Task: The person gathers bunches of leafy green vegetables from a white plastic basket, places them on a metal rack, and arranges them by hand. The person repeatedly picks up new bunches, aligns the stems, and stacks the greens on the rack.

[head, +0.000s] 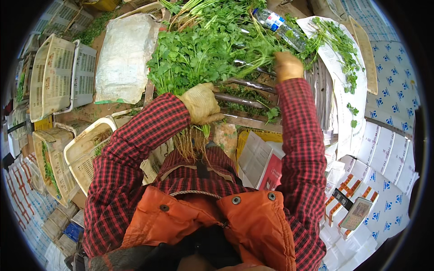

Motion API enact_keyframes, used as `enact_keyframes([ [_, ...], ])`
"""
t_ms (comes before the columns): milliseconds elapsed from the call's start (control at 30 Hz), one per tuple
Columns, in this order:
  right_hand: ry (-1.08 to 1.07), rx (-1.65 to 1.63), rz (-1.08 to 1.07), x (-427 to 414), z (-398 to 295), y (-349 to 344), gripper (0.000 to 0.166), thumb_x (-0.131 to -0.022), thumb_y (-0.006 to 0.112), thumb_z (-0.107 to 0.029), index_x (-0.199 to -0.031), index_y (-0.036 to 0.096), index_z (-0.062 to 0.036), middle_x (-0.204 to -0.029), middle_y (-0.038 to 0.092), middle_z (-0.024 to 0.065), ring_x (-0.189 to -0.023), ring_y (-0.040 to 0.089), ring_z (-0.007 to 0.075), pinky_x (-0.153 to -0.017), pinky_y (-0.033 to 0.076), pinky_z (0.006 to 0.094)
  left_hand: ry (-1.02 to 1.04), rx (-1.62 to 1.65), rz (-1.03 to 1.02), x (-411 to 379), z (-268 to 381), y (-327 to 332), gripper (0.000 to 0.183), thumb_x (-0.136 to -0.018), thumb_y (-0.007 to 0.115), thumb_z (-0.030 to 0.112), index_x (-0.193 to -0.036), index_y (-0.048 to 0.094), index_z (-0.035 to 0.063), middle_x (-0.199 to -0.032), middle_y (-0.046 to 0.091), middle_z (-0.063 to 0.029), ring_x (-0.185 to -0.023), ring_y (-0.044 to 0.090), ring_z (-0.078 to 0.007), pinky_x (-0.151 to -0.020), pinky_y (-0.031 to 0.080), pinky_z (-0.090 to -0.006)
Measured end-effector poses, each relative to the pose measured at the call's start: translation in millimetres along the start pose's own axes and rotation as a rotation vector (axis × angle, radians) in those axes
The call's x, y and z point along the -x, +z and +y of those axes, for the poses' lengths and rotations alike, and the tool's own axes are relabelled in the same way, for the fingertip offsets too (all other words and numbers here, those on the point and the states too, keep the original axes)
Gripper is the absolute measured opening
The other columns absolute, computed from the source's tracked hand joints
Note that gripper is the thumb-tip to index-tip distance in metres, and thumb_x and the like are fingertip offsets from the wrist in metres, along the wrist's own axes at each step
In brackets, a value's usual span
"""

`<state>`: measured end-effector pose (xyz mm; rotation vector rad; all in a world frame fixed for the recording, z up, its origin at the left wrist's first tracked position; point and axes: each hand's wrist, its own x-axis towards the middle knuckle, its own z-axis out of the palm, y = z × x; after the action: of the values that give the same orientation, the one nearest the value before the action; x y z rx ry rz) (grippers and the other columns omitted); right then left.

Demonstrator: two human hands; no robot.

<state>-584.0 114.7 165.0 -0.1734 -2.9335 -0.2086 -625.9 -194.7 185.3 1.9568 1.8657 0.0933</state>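
My left hand [201, 105], in a pale yellow work glove, grips a bunch of coriander-like greens [191, 62] around its stems. The leaves spread away from me over the rack, and thin brown roots [190, 144] hang below the fist towards my lap. To the right, my right hand [289, 66] wears a similar glove and is closed on some sprigs [261, 54], which are blurred. Dark metal bars [249, 84] of the rack run beneath that hand. More rooted greens [193, 13] lie at the far side. Exactly where the right fingers pinch is hidden.
A plastic bottle [279, 28] lies among the greens. Stacked paper sheets [322, 91] and white paper [352, 105] with loose sprigs flank my right arm. Leftward are a white woven sack [125, 57] and plastic crates [52, 78]. A calculator-like device [356, 213] rests on boxes at lower right.
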Motion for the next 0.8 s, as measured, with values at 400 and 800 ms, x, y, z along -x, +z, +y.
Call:
enact_keyframes([
  [400, 0.529, 0.07, -0.277, 0.6, 26.9, -94.7, 0.046, -0.079, 0.059, -0.003, -0.125, 0.054, -0.0072, -0.127, 0.055, 0.0142, -0.117, 0.053, 0.0264, -0.099, 0.043, 0.0339, -0.017, -0.033, 0.003, -0.9, 2.8, 1.8, 0.042, -0.089, 0.049, 0.041, -0.061, 0.063, 0.0126, -0.053, 0.056, -0.0058, -0.055, 0.054, -0.0249, -0.075, 0.039, -0.0359],
  [800, -0.138, -0.215, -0.139, -17.2, -47.9, -1.1, 0.024, -0.078, 0.061, 0.001, -0.097, 0.066, -0.0125, -0.087, 0.066, 0.0108, -0.081, 0.066, 0.0259, -0.072, 0.054, 0.039, -0.006, -0.044, 0.02, -2.1, 2.5, 0.9, 0.043, -0.091, 0.048, 0.04, -0.059, 0.061, 0.0145, -0.051, 0.054, -0.0044, -0.051, 0.05, -0.0236, -0.073, 0.038, -0.0342],
])
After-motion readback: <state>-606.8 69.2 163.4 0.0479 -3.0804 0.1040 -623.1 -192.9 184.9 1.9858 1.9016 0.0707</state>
